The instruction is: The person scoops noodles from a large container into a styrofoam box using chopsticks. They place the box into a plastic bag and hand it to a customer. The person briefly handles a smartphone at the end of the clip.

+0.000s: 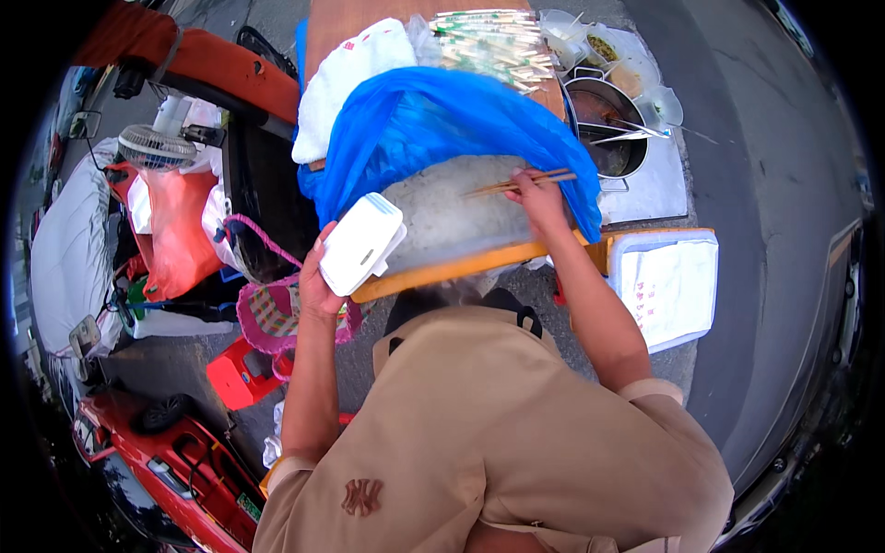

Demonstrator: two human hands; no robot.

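My left hand (317, 285) holds a white takeaway container (361, 243), tilted, at the near left corner of a work surface. Its inside does not show from here. In my right hand (543, 202) is a pair of wooden chopsticks (496, 186), their tips pointing left. They are over a pale, translucent layer (442, 218) on the work surface; whether they touch it I cannot tell. A blue plastic sheet (442, 110) is bunched around the back and right side of that layer. An orange-yellow edge (456, 266) runs along the front.
Wrapped chopsticks (491, 45) and a white towel (356, 76) lie behind the blue plastic. At right stand a divided metal pot (601, 100) with utensils and condiment containers (603, 47). A lidded plastic bin (667, 290), pink basket (266, 321), red stool (238, 373) and fan (155, 146) are nearby.
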